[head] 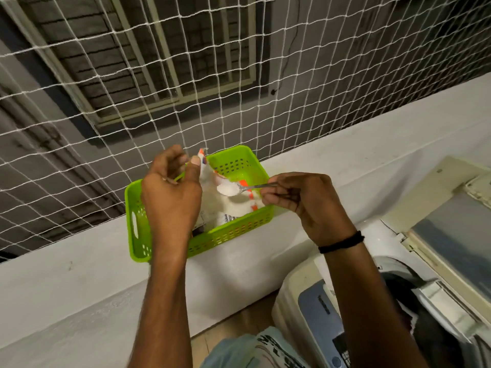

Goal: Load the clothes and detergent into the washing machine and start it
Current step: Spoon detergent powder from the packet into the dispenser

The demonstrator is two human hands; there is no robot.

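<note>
A white and orange detergent packet (225,208) stands open inside a lime green plastic basket (233,235) on a white ledge. My left hand (172,192) pinches the packet's top edge and holds it up. My right hand (297,197) grips the handle of a metal spoon (231,188) heaped with white powder, just above the packet's mouth. At the lower right is the top-loading washing machine (316,314) with its lid (457,235) raised and dark clothes (430,335) in the drum.
The white ledge (79,282) runs across the view, with a white rope net (186,88) stretched above it and a building wall beyond. A strip of tiled floor (239,328) lies between ledge and machine.
</note>
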